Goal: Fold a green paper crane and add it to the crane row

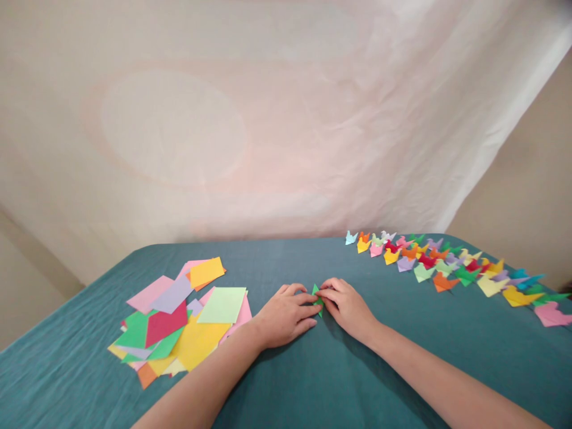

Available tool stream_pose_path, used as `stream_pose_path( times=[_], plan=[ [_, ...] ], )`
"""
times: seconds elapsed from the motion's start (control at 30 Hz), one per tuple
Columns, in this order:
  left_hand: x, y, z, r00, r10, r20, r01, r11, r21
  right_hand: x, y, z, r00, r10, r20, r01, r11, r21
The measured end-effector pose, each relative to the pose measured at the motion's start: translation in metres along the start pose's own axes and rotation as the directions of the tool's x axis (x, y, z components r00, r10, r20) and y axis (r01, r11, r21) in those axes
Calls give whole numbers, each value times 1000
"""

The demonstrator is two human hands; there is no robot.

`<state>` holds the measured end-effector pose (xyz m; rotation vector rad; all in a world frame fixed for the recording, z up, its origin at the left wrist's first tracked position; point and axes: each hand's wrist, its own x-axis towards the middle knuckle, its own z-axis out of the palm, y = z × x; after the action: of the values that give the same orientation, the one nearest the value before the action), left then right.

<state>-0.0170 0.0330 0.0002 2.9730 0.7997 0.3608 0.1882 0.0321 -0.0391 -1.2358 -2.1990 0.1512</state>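
Observation:
A small folded piece of green paper point(317, 292) lies on the cloth between my hands, with its pointed ends showing at top and bottom. My left hand point(286, 316) rests palm down with its fingers spread, and its fingertips touch the left side of the paper. From the other side, my right hand point(347, 307) pinches the paper's right edge between thumb and fingers. Fingertips cover much of the middle of the paper, so its exact fold is hidden.
A loose heap of coloured paper sheets, with a light green sheet point(222, 305) on top, lies left of my left arm. Several rows of small folded paper birds, among them a pink one point(552, 314), stand along the right side. Teal cloth point(286, 387) covers the table; a pale curtain point(277, 119) hangs behind.

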Motion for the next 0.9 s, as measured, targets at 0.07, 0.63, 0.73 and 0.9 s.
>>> stream_pose_path(
  times=[0.07,0.63,0.73,0.9],
  plan=[
    [0,0,-1,1000,4,-3,-4,1000,-10,-1,-3,-2,1000,-14,19,15,999,-37],
    [-2,-1,-1,1000,-12,16,12,1000,-14,-11,-12,-11,981,-98,169,143,949,-282],
    [-1,-1,-2,1000,13,29,-13,1000,-1,-10,-13,-12,977,-87,196,145,942,-304],
    [-2,-3,-1,999,36,38,-37,999,21,-8,-15,-14,973,-64,221,132,942,-308]
  ],
)
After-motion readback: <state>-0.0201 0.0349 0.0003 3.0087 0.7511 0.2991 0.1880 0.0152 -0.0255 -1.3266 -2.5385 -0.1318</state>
